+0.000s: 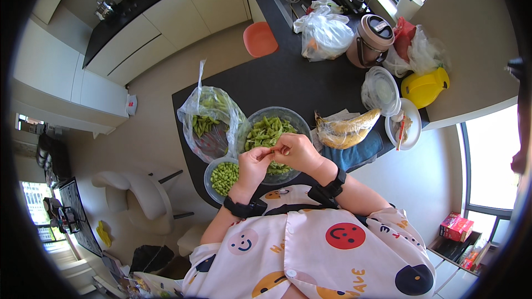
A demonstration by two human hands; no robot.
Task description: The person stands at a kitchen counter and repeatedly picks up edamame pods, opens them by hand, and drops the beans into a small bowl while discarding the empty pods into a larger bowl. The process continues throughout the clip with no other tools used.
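Observation:
My left hand (254, 167) and my right hand (298, 151) meet fingertip to fingertip above a large bowl (306, 122) of green soybean pods (266, 131). Both pinch something small, likely a pod, mostly hidden by the fingers. Left of the large bowl, a clear plastic bag (189, 133) stands open with more pods (203, 126) inside. Shelled green beans (225, 177) fill a smaller bowl (208, 189) beside my left wrist. Each wrist wears a black band.
Wrapped bananas (349, 131) and a blue cloth (353, 151) lie right of the large bowl. Farther back on the dark countertop (257, 85) are a tied plastic bag (326, 35), a pink lidded container (370, 41), a yellow jug (424, 87) and a white plate (411, 133).

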